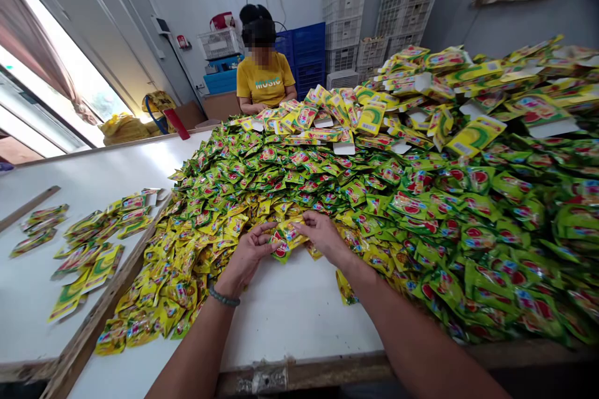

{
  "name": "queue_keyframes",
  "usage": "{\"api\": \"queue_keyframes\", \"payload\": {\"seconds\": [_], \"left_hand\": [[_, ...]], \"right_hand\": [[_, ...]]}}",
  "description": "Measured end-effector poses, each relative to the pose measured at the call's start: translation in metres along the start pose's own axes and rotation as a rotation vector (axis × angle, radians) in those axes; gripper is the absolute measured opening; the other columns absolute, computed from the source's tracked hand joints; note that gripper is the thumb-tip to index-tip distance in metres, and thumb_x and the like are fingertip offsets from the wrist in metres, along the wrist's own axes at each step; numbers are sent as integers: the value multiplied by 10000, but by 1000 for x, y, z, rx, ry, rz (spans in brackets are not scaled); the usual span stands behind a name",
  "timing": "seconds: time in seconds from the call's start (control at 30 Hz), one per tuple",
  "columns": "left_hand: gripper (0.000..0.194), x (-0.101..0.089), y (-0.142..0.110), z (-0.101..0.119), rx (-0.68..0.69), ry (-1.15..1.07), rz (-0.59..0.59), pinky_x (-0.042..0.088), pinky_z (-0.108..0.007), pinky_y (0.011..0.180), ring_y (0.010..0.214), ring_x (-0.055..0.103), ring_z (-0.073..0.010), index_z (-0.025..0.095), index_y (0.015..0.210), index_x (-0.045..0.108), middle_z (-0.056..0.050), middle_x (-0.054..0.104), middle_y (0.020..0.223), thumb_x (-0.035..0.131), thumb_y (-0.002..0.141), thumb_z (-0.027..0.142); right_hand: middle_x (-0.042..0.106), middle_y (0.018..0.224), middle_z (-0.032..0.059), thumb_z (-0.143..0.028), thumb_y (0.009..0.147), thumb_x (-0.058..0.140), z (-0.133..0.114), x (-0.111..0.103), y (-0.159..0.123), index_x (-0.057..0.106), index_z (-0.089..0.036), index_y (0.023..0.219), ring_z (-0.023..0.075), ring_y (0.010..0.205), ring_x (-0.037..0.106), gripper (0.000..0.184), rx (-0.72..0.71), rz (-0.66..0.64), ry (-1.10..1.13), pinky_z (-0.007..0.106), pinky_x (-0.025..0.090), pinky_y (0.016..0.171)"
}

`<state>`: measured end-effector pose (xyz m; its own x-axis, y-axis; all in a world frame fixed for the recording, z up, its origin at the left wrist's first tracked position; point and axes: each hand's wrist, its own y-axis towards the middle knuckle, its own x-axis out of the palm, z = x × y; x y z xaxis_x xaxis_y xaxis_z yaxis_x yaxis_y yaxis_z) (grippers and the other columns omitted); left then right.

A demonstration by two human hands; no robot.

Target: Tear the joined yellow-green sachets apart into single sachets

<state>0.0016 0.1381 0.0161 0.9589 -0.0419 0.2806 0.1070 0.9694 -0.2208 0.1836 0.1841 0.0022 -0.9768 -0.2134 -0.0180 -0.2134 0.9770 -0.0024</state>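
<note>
Your left hand (248, 255) and right hand (322, 235) met at the near edge of the pile (374, 199), both pinching one sachet (286, 238) between them. It lay flat, long axis left-right, hands about equally close. Farther back sat boxes (472, 134) and a co-worker (264, 78).

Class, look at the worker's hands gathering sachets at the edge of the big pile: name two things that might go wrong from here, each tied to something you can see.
1. The left hand and right hand pinch a few sachets loosely between them, so some might slip back into the heap.
2. Sachets lie across the wooden strip at the table's edge; sweeping hands may push them into the sorted packs beyond.
</note>
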Motion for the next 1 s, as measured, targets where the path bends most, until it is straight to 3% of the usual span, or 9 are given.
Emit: {"api": "queue_keyframes", "payload": {"seconds": [0.07, 0.17, 0.4, 0.6, 0.7, 0.77, 0.9, 1.0], "left_hand": [[595, 3, 1, -2, 24, -12, 74, 485, -253, 720, 700, 634, -132, 135, 1100, 599, -33, 687, 792, 821, 552, 193], [523, 6, 3, -6, 75, -33, 156, 479, -250, 729, 742, 626, -139, 133, 1037, 632, -45, 684, 841, 813, 552, 211], [317, 15, 0, -5, 89, -161, 185, 463, -216, 702, 715, 597, -114, 129, 832, 664, -26, 665, 777, 788, 558, 226], [371, 23, 2, -5, 104, -86, 186, 458, -211, 669, 679, 590, -115, 141, 813, 642, -7, 657, 737, 826, 503, 231], [381, 20, 3, -9, 102, -51, 168, 470, -217, 686, 705, 605, -127, 159, 824, 636, -8, 671, 765, 820, 507, 264], [412, 16, 5, -12, 101, 10, 159, 479, -225, 687, 711, 614, -140, 176, 858, 632, -4, 675, 751, 820, 510, 294], [563, 10, 11, -13, 157, 78, 225, 498, -253, 731, 806, 630, -182, 202, 994, 607, -23, 684, 802, 818, 506, 390], [569, 10, 12, -10, 174, 127, 258, 501, -273, 755, 851, 621, -210, 177, 914, 638, -69, 687, 859, 808, 469, 488]], "right_hand": [[637, 715, 11, -449, 627, 707, -2, -2, 0, 607, -164, 773, 142, 627, 577, 336, 60, 66, 152, 220, 454, 500], [650, 768, 27, -458, 571, 757, -4, 2, -4, 592, -167, 780, 147, 640, 592, 395, 128, 60, 288, 216, 465, 478], [614, 686, 9, -504, 608, 719, 6, 18, -7, 578, -180, 725, 155, 620, 568, 372, 98, 16, 38, 224, 448, 445], [649, 795, 38, -475, 647, 705, 7, 21, -5, 588, -174, 823, 173, 746, 593, 368, 4, 99, 51, 270, 490, 660], [654, 825, 17, -425, 656, 711, 3, 24, -15, 616, -181, 904, 158, 743, 588, 361, -8, -3, 65, 255, 476, 672], [634, 715, 0, -404, 695, 675, 1, 28, -22, 642, -171, 801, 140, 643, 559, 259, 14, -52, 1, 238, 452, 591], [638, 690, 19, -443, 709, 658, -16, 22, -20, 661, -163, 804, 158, 601, 563, 295, 22, 123, -47, 256, 451, 531], [681, 825, 57, -475, 712, 648, -54, -12, 2, 646, -164, 929, 194, 723, 618, 379, -63, 276, 117, 293, 500, 627]]}}
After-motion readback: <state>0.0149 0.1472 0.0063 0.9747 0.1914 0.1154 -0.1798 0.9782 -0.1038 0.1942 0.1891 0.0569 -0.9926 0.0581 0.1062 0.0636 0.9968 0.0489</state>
